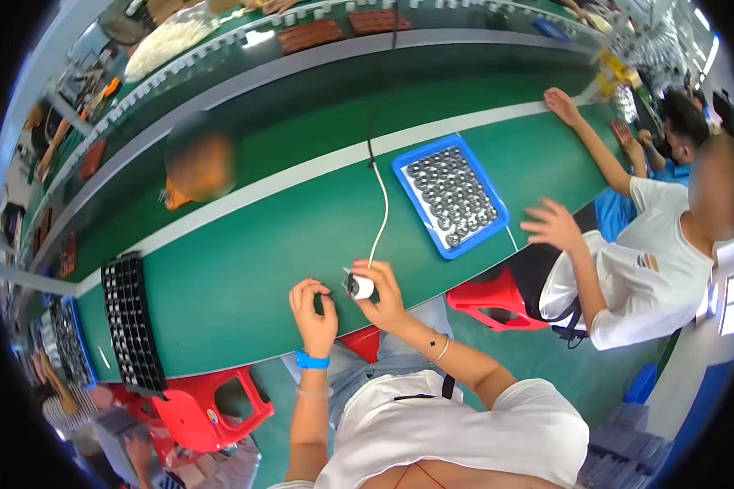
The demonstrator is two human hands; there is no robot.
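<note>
long green workbench (245, 244); red plastic stools (208, 407); green floor (579, 375)

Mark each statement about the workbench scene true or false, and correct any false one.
1. The right hand holds a small white corded device. True.
2. The blue tray is empty. False: it is full of small round dark parts.
3. The left hand wears a blue wristband. True.
4. The black tray lies to the person's right. False: it lies to the left.
5. The bench top is red. False: it is green.
</note>
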